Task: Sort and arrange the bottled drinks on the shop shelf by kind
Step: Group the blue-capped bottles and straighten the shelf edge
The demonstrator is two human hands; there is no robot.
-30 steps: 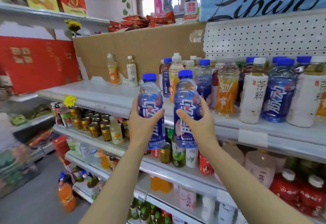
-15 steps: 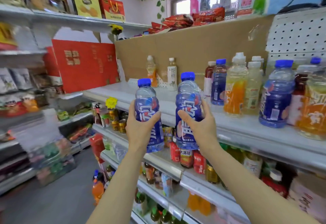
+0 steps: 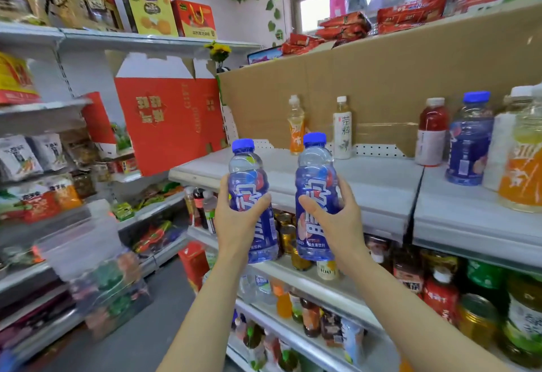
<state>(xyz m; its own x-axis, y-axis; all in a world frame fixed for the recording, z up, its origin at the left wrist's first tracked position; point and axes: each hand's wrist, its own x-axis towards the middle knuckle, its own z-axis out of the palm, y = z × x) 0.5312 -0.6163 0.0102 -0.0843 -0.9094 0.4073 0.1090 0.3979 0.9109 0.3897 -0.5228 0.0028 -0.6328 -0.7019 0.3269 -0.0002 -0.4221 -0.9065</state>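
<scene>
Left hand (image 3: pixel 234 219) gripped a blue bottle (image 3: pixel 252 195), thumb across the label front, fingers wrapped behind. Right hand (image 3: pixel 331 219) gripped a second blue bottle (image 3: pixel 315 192) the same way, thumb on the label, fingers curled round the right side. Both bottles were upright, blue-capped, held side by side but apart, in the air just in front of the white shelf (image 3: pixel 366 184) edge, not resting on it.

On that shelf, at the back against the cardboard (image 3: pixel 381 84), stood an orange drink (image 3: pixel 296 128) and a white tea bottle (image 3: pixel 342 128), near each other, not touching. Further right stood a red drink (image 3: pixel 432 134), then a third blue bottle (image 3: pixel 469 143) just beside it, and at the frame edge a big orange bottle (image 3: pixel 523 166), partly cut off. The shelf's left stretch was bare where the held bottles hovered.

Below were lower shelves with cans (image 3: pixel 286 231) and mixed bottles. A red box (image 3: pixel 170 125) leaned upside down at the left, with snack bags (image 3: pixel 17 157) on the far-left rack, blurred.
</scene>
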